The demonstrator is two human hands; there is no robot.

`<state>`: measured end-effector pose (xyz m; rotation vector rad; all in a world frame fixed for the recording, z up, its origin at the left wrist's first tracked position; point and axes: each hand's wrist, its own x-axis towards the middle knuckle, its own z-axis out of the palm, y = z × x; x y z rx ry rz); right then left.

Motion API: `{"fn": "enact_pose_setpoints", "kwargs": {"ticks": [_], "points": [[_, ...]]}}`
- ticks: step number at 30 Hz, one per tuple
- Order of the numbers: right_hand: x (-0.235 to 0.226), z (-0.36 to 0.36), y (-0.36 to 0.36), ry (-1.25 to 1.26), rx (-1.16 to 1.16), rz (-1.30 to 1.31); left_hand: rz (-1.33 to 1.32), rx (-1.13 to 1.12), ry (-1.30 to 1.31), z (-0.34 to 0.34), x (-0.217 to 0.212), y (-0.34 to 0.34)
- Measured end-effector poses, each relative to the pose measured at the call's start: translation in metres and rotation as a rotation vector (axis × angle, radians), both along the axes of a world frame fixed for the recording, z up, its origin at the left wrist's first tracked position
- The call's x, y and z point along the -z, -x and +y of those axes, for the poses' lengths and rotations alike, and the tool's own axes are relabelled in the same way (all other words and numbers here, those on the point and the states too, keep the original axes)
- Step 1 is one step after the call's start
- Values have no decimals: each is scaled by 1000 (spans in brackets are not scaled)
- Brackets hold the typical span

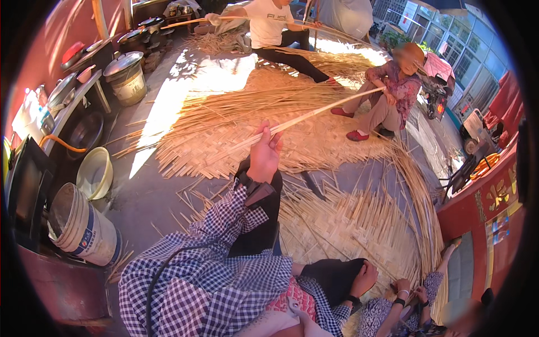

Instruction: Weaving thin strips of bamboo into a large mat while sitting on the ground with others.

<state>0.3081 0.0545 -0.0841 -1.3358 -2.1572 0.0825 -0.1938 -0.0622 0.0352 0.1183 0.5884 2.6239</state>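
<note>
My left hand (264, 155) is raised in front of me, its fingers closed on a long pale reed strip (314, 112). The strip slants up to the right, its far end close to a seated person's hands. My right hand (366, 279) is low, by my black-trousered knee (331, 273), with its fingers curled; whatever may be in them is hidden. Ahead spreads a woven reed mat (331, 147) with loose reeds (224, 109) across it. Nearer lies another woven mat (359, 230) with unwoven ends sticking out.
A person (387, 95) crouches on the far mat; another person (275, 28) behind holds a long reed. At lower right a co-worker's hands (402, 289) are at the near mat's edge. Buckets (84, 230), a yellow basin (95, 174) and a lidded pot (124, 78) stand left.
</note>
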Motion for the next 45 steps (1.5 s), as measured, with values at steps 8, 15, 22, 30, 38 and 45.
{"fn": "enact_pose_setpoints", "kwargs": {"ticks": [8, 15, 22, 30, 38, 45], "points": [[5, 2, -6, 14, 26, 3, 11, 46, -12, 6, 7, -3], [6, 0, -6, -12, 15, -33, 16, 42, -3, -3, 3, -5], [6, -4, -15, -26, 14, -19, 43, 119, 51, 14, 0, -6], [-5, 7, 5, -21, 31, -68, 164, 535, -33, 76, -78, -124], [6, 0, -11, -19, -10, -40, 137, 774, 8, 118, -21, -185], [-45, -23, 16, 45, 193, 130, -84, 757, 13, 143, 32, -165]]}}
